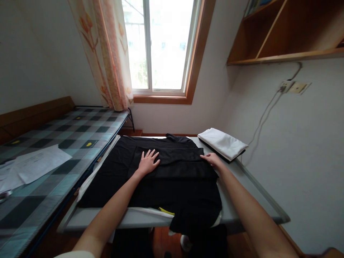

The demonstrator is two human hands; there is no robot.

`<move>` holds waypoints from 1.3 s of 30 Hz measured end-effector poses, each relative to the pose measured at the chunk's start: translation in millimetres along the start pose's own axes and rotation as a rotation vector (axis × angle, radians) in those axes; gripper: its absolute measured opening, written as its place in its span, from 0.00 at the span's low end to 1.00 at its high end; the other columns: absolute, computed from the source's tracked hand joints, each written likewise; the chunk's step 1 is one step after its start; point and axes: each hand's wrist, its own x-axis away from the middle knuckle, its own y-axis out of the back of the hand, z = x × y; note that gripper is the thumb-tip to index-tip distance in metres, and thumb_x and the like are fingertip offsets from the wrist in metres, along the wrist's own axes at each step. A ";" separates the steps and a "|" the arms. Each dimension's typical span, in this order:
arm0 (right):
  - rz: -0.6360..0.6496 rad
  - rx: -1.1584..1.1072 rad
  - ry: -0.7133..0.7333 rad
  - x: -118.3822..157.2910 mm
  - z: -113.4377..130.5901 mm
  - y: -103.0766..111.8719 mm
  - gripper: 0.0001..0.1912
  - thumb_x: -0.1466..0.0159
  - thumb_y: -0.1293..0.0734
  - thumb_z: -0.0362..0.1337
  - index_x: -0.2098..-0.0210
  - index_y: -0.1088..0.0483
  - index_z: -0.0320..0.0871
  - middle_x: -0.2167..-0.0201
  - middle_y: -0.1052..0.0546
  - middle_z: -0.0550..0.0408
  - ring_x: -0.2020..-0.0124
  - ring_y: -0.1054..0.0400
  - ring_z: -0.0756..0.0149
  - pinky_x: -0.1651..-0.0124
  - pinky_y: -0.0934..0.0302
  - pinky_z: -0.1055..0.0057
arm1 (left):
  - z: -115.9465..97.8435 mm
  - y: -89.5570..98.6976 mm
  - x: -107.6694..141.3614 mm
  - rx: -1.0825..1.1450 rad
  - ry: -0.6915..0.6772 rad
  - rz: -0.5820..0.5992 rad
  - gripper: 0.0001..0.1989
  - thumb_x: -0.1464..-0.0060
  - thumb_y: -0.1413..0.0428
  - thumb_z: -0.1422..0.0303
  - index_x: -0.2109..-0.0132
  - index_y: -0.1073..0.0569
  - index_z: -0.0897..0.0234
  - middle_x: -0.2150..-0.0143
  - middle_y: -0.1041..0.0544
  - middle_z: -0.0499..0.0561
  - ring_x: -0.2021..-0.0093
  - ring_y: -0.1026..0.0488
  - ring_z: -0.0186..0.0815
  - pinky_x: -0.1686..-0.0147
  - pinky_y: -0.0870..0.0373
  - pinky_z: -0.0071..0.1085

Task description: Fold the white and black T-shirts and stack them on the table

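I have a black garment [104, 179] spread flat across the table [252, 193], one sleeve [193, 218] hanging over the near edge, and a folded black layer [177, 163] lying on top; I cannot tell from my view whether the two are one piece. My left hand [147, 165] rests palm down on the layer's left part, fingers spread. My right hand [213, 159] is at its right end, thumb and fingers pinching the edge. Just beyond that hand, I see a folded white cloth [221, 142] lying on a dark piece [214, 150]. White fabric [150, 211] and a yellow strip [166, 211] show along the garment's near side. To my left, papers [37, 165] lie on a checked bed [34, 208], and a curtain [107, 53] hangs beside the bright window [166, 43].
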 end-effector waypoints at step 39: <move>0.181 0.085 0.449 42.0 102.3 16.5 0.18 0.40 0.33 0.44 0.56 0.27 0.37 0.64 0.22 0.48 0.61 0.28 0.62 0.58 0.36 0.71 | -81.7 25.5 -21.1 1.125 -0.054 0.186 0.33 0.39 0.57 0.47 0.32 0.48 0.53 0.34 0.38 0.55 0.38 0.37 0.44 0.41 0.39 0.43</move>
